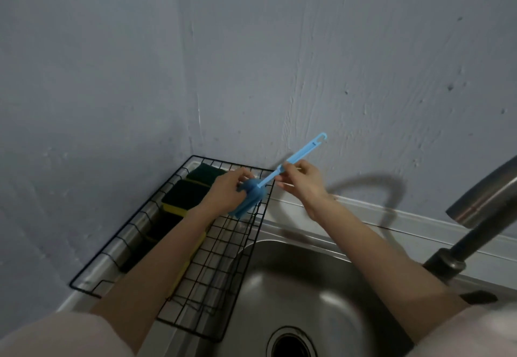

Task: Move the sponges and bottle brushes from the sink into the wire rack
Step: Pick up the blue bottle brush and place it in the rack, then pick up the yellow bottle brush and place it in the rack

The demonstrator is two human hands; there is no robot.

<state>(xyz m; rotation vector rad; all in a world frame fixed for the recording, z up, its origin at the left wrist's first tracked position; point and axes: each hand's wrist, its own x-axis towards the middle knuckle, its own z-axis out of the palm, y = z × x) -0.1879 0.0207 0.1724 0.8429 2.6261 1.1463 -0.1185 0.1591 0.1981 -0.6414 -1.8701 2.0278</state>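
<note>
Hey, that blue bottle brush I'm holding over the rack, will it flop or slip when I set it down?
The blue bottle brush probably stays stiff: its thin handle runs straight between both hands. Its foam-like head looks soft and likely light. It may catch on the wire rack.

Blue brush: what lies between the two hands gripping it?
Head view: only the blue brush handle spans the left hand and right hand.

Both hands hold a blue bottle brush [268, 180] above the black wire rack [215, 281]: the left hand [228, 188] grips its foam head, the right hand [303, 179] pinches the handle. Green-and-yellow sponges [181, 195] lie in the rack, left of the steel sink [316, 286] and the faucet [481, 211].
</note>
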